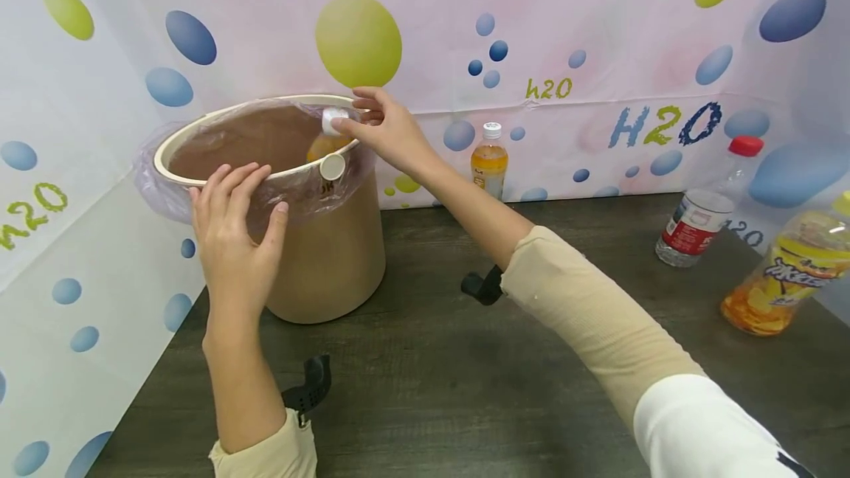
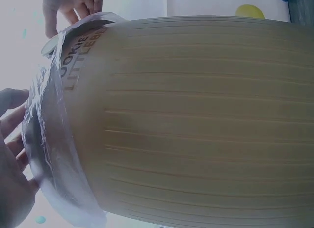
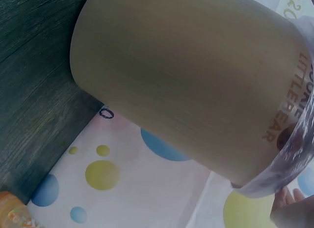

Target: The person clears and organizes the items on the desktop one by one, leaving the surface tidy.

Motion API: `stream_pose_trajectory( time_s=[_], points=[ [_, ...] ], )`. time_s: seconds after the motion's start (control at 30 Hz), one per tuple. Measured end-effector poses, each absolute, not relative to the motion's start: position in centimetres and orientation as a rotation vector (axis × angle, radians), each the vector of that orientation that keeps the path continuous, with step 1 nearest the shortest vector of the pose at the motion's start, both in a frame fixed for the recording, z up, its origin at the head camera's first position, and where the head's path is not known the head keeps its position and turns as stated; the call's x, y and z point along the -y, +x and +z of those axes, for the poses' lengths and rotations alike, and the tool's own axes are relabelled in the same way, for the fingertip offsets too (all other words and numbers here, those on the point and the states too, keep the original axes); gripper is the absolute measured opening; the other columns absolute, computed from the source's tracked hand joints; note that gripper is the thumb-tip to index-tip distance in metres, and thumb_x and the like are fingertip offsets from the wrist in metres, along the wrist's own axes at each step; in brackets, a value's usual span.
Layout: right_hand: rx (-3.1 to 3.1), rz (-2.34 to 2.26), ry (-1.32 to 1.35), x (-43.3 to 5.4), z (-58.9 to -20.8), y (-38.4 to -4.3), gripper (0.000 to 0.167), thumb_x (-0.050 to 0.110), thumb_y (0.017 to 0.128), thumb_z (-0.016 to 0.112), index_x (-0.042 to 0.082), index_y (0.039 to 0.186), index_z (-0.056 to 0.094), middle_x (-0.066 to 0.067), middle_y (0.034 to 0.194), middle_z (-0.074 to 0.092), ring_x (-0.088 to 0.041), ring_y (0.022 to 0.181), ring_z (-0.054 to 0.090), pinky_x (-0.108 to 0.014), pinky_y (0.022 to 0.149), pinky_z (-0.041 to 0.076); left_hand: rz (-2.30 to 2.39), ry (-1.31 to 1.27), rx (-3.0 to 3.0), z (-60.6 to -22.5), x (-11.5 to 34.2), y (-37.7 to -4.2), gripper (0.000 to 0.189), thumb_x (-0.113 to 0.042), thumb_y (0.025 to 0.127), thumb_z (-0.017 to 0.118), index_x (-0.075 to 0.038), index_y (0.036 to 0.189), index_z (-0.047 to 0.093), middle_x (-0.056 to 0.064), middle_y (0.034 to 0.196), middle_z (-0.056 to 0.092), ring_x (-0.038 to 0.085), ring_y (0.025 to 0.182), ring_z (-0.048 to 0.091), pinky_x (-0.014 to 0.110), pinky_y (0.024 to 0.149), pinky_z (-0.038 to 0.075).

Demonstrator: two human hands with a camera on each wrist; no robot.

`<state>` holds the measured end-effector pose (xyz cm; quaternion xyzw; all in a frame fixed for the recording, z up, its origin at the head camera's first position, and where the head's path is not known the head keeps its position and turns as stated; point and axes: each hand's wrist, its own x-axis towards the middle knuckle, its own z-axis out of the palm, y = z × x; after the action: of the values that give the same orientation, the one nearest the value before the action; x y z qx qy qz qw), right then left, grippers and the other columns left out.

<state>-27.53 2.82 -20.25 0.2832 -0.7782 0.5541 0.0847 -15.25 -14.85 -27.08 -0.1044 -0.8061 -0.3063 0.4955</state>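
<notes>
A tan trash bin (image 1: 325, 257) with a pale rim and a clear plastic liner (image 1: 159, 183) folded over it stands at the left. My left hand (image 1: 232, 231) rests its fingers on the near-left rim, thumb spread against the liner. Over the right side of the rim reaches my right hand (image 1: 388, 127), fingers loosely spread. Just inside the bin's mouth is a bottle with a white cap (image 1: 330, 121) and orange contents, its lower part hidden by the rim. The right thumb overlaps the cap in the head view, while the other fingertips are apart from it.
An orange drink bottle with a white cap (image 1: 490, 161) stands behind my right forearm. To the right are a red-capped bottle (image 1: 707, 205) and a larger yellow-labelled bottle (image 1: 790, 271), on the dark wooden table (image 1: 451, 389). A printed backdrop (image 1: 432, 28) rises behind.
</notes>
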Motion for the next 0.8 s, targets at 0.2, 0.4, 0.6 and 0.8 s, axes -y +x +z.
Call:
stream_pose_trajectory(
  time_s=[0.2,0.4,0.6,0.8],
  points=[
    [2.183,1.723,0.858,-4.4,-20.5,-27.9,0.054,0.024,0.083,0.067,0.009,0.131,0.045,-0.004,0.121,0.053,-0.011,0.107,0.051,-0.018,0.085,0.042,-0.747,-0.248,1.959,-27.0,15.0,-15.2,0.036,-0.007,0.083,0.063,-0.001,0.118,0.06,0.012,0.123,0.054,0.023,0.127,0.032,0.036,0.109,0.001],
    [2.172,1.704,0.805,-6.9,-21.2,-28.4,0.05,0.023,0.084,0.066,0.009,0.128,0.047,-0.004,0.121,0.054,-0.013,0.107,0.05,-0.022,0.085,0.044,-0.746,-0.259,1.954,-26.9,15.1,-15.4,0.035,-0.007,0.083,0.063,-0.001,0.118,0.06,0.012,0.123,0.054,0.023,0.127,0.033,0.036,0.109,0.001],
    [2.225,1.624,0.701,-9.5,-22.3,-29.0,0.05,0.024,0.083,0.067,0.009,0.128,0.048,-0.005,0.122,0.054,-0.015,0.109,0.05,-0.026,0.086,0.044,-0.752,-0.268,1.958,-26.9,15.0,-15.4,0.035,-0.007,0.083,0.063,-0.001,0.118,0.06,0.011,0.123,0.054,0.024,0.127,0.033,0.036,0.109,0.001],
    [2.29,1.547,0.583,-12.0,-23.4,-29.7,0.053,0.029,0.084,0.065,0.011,0.13,0.046,-0.004,0.126,0.051,-0.018,0.113,0.048,-0.028,0.089,0.042,-0.763,-0.272,1.944,-26.8,15.0,-15.2,0.035,-0.007,0.083,0.063,0.0,0.117,0.06,0.012,0.122,0.054,0.023,0.127,0.033,0.036,0.109,0.002]
  ],
)
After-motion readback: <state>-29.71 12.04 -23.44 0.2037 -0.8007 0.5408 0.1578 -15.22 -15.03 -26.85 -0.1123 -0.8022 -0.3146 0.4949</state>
